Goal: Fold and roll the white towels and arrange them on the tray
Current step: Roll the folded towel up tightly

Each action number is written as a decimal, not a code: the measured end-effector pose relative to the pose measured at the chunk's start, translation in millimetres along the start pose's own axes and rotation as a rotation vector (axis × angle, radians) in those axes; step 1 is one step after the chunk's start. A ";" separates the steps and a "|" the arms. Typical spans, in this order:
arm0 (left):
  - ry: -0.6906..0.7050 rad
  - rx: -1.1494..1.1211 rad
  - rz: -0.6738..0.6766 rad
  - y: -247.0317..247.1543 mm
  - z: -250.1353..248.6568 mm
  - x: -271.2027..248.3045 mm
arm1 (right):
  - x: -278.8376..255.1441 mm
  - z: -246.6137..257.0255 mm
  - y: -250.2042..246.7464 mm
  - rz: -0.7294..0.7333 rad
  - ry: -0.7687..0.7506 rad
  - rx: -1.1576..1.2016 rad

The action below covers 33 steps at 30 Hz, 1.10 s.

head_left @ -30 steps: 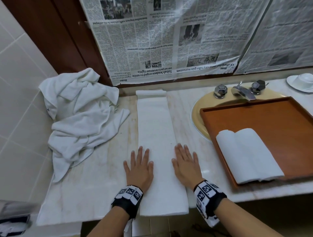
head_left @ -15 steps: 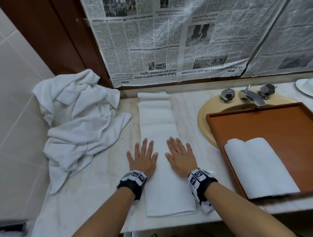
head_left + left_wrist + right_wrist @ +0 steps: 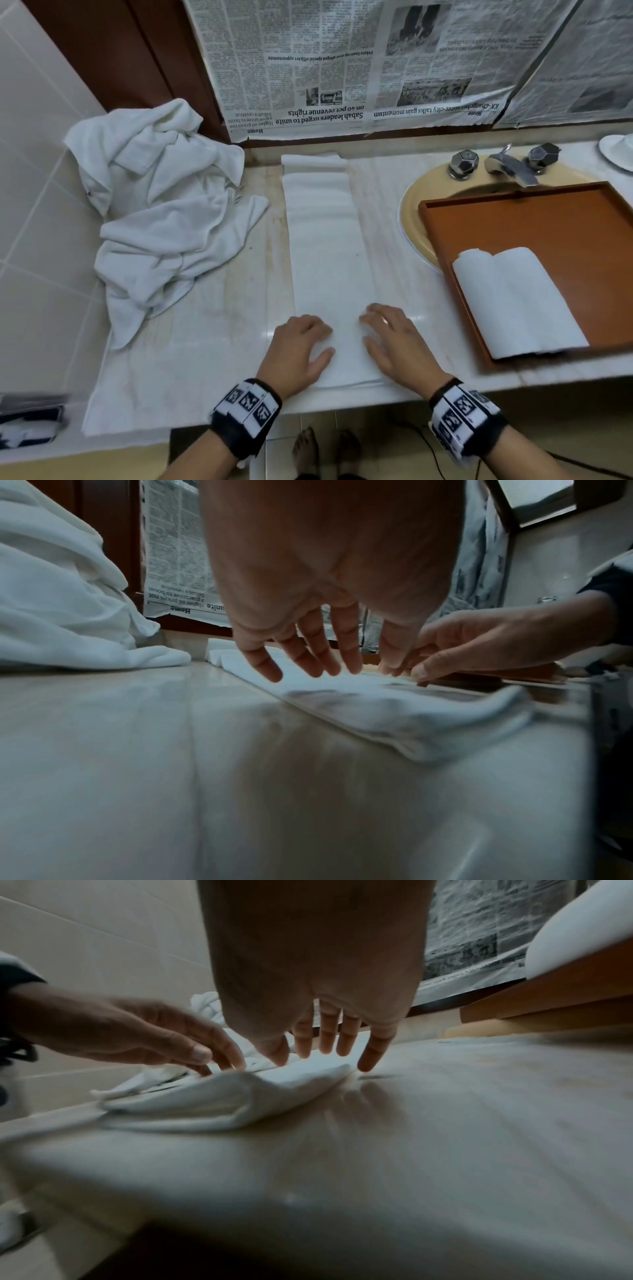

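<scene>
A long folded white towel (image 3: 329, 260) lies flat in the middle of the table (image 3: 212, 342), like a strip running from 12 o'clock down to 6 o'clock. Its near end is by the table's front edge.

The left hand (image 3: 298, 349) is on the near end of the strip, at its 9 o'clock side. The right hand (image 3: 394, 342) is on the same end, at the 3 o'clock side. The wrist views show the fingers (image 3: 308, 653) of the left hand bent down and spread a little, with the tips at the cloth. The fingers (image 3: 325, 1039) of the right hand are the same. They are not wrapped around the towel. The near end of the towel looks a bit lifted and wavy.

At 3 o'clock from the strip is a brown tray (image 3: 548, 226) that sits over a yellow sink (image 3: 414, 212). Rolled white towels (image 3: 513, 301) lie on the tray's near part.

At 9 to 10 o'clock is a messy pile of white towels (image 3: 157, 212), near the tiled wall. Newspaper (image 3: 342, 61) covers the wall at 12 o'clock.
</scene>
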<state>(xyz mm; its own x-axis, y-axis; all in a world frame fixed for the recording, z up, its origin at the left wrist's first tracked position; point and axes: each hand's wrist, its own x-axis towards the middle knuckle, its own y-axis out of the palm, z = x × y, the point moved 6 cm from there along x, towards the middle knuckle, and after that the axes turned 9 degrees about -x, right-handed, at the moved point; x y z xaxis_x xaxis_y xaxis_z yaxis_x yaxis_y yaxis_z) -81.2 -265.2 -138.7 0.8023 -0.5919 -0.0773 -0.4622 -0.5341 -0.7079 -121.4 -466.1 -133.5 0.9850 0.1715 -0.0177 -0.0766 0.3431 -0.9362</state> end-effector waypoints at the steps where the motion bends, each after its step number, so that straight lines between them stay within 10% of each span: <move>1: 0.018 0.013 0.025 5.0 -4.4 -9.9 | -12.0 5.4 -1.8 0.006 -0.027 0.012; 7: -0.012 0.013 -0.021 18.7 0.1 -36.7 | -48.4 14.4 11.3 0.132 -0.161 -0.031; 18: -0.107 0.169 -0.084 33.4 -18.9 -54.2 | -47.9 34.9 13.6 -0.074 -0.094 -0.186; 33: -0.286 -0.008 -0.020 20.5 -2.7 -49.8 | -38.6 23.3 6.4 0.250 -0.034 -0.017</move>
<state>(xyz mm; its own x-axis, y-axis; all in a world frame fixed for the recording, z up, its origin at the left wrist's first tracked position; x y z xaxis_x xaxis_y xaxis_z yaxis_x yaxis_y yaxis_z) -131.6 -248.3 -147.5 0.8847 -0.3874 -0.2594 -0.4475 -0.5495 -0.7055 -163.6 -449.0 -130.5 0.9300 0.2801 -0.2381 -0.3144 0.2702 -0.9100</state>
